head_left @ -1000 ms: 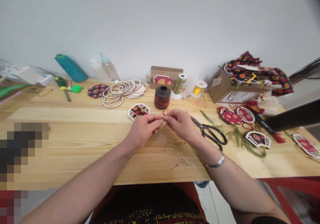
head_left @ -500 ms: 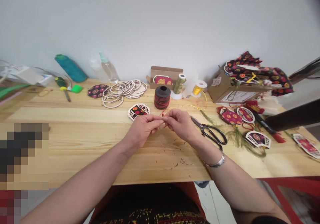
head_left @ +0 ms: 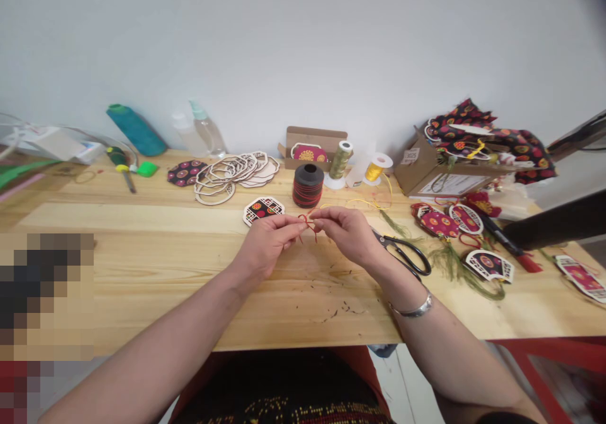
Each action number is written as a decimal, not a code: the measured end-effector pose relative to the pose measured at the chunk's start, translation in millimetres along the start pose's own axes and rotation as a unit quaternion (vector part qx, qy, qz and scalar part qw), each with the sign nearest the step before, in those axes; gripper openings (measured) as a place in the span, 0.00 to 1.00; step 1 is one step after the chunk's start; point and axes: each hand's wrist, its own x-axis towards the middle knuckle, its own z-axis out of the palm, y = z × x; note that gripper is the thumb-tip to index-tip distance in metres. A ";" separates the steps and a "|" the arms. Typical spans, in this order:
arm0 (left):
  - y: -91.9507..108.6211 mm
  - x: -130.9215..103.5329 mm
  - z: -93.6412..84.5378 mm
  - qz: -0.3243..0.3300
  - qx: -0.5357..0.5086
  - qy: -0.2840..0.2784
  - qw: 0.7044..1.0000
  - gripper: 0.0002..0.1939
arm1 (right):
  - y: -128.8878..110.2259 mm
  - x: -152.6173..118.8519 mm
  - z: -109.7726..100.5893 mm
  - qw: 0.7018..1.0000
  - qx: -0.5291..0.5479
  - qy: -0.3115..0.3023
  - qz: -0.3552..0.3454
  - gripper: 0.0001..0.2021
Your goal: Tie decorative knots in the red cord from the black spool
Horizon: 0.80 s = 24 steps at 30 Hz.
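Between my fingertips is a thin red cord [head_left: 308,223], looped and crossed, with loose ends hanging down. My left hand [head_left: 267,242] pinches one side of it. My right hand [head_left: 344,235], with a silver bangle on its wrist, pinches the other side. Just behind the hands stands a dark spool of red cord [head_left: 307,186]. A white-framed patterned ornament [head_left: 263,210] lies beyond my left hand, partly covered by it. Black-handled scissors [head_left: 406,252] rest beside my right wrist, their blades partly hidden.
Thin wooden frames [head_left: 231,175] lie in a pile at the back. A green thread spool [head_left: 339,161] and a yellow thread spool [head_left: 377,168] stand by the wall. To the right are a cardboard box [head_left: 421,168] of fabric and several tasselled ornaments [head_left: 440,223]. A screwdriver [head_left: 124,170] lies left.
My hands have drawn slightly apart. The red cord's loops and hanging ends now show between the fingertips, where they were mostly hidden before.
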 end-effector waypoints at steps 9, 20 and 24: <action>0.5 0.5 0.5 0.005 -0.008 0.023 1.000 0.08 | -1.8 -3.2 -5.8 0.994 -0.105 0.023 -0.035 0.09; -1.6 1.6 -2.0 0.004 -0.010 0.019 1.000 0.10 | -7.9 -20.0 16.1 0.925 -0.327 0.082 -0.177 0.11; -2.9 3.1 -3.6 -0.011 -0.030 0.013 0.999 0.09 | -0.8 -23.6 24.2 0.835 -0.470 0.077 -0.274 0.12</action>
